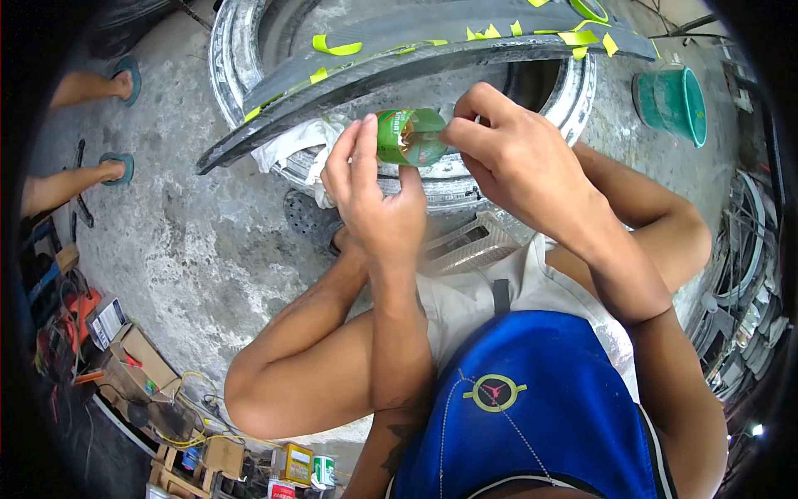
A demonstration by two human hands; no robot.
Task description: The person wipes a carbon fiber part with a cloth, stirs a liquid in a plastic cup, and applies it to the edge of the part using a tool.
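Observation:
My left hand is closed around a small green see-through plastic container with a printed label. It is tipped on its side, its opening towards the right, and something brownish shows inside. My right hand is at that opening with thumb and fingers pinched together; what they hold, if anything, is hidden. Just beyond both hands a long dark curved panel with bits of yellow-green tape lies across a worn, whitened tire. A white cloth hangs below the panel, left of the container.
A green bucket stands at the right. Another person's feet in sandals are at the left. Boxes, cables and cans crowd the lower left. Coiled hoops lie along the right edge. A beige plastic piece sits between my legs.

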